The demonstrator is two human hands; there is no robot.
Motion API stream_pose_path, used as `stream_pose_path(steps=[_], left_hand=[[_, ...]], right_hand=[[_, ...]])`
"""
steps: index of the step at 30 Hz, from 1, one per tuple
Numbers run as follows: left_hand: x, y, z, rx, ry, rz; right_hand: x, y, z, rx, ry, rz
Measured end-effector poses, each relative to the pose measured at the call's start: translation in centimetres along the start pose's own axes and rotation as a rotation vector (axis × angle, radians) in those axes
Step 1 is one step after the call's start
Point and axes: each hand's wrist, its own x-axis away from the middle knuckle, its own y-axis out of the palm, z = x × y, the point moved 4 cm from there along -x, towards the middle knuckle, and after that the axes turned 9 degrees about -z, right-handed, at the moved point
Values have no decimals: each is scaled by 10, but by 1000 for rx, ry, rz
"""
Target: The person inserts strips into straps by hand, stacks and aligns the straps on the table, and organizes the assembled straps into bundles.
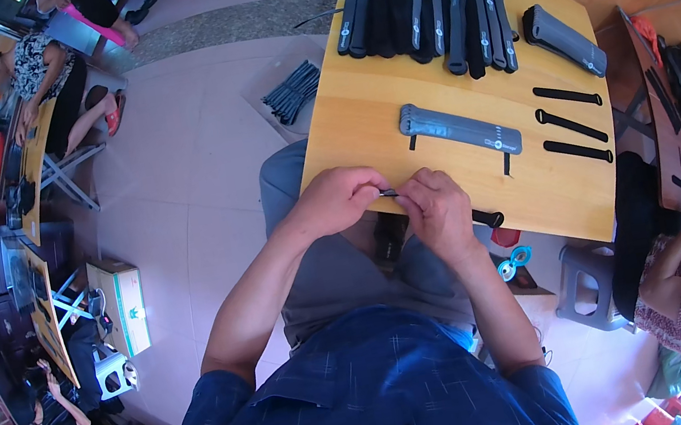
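Observation:
Close to the table's near edge, my left hand (342, 197) pinches the end of a small black strap (389, 193). My right hand (438, 203) grips the same piece from the other side, its fingers hiding most of it. A black strap end with a loop (490, 218) shows past my right wrist; whether it belongs to the held piece I cannot tell. Beyond my hands lies a grey bundle of straps (458, 132), with short black ends poking out beneath it. Three single black straps (572, 125) lie in a row to its right.
Several grey and black strap bundles (421, 23) line the far part of the wooden table (361, 119). One thick bundle (564, 40) lies far right. A bin of black straps (292, 93) stands on the floor at left. People sit working on both sides.

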Motion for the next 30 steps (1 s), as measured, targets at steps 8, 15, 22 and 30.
stream_pose_path(steps=[8,15,22,30], left_hand=[[0,-2,-3,-43,57,25],[-2,-4,-4,-13,0,-21],[-3,-2,-14,115,26,-29],[2,6,-8,74,50,85]], right_hand=[[-4,0,3,30,-31,-12],[-6,-1,2,17,-48,-36],[0,1,2,42,-66,13],[1,-6,-2,103,-139,160]])
